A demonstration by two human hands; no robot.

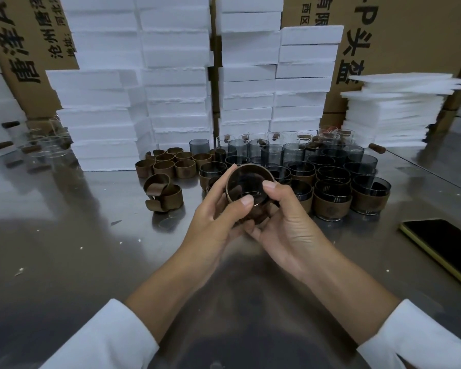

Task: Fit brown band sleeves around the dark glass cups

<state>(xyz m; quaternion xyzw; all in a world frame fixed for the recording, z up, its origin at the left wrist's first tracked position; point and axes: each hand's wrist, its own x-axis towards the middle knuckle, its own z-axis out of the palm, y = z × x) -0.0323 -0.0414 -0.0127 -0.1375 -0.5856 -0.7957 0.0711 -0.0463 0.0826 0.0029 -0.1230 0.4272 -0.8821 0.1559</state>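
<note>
Part of the dark glass cup [250, 183] is hidden behind the two grips that hold it above the middle of the counter [64, 235]. The left grip [218, 217] curls round it from the left with the thumb on the near rim. The right grip [290, 222] closes on it from the right with the thumb on the rim's right side. The cup's base and underside cannot be seen, and whether its brown band sleeve [260, 213] sits fully home is hard to tell.

The cup is tilted, mouth toward the camera, smoky and see-through, with the sleeve showing as a brown ring round its outer wall. Behind it stand bare dark cups [277, 153] in close rows, and nearer on the right are sleeved cups [330, 203], each banded low on its body. Loose sleeves [168, 166] stand upright in a cluster to the left. Just nearer, tipped sleeves [163, 193] lie tangled together.

Clear glasses [43, 145] at far left are blurred by glare. White foam blocks [176, 75] and cardboard boxes [410, 35] wall off the back, cut off by the top edge. A phone [447, 243] lies near the right edge, partly out of view. Bare metal counter spreads to the left of the hands and toward the person's white cuffs [104, 339].
</note>
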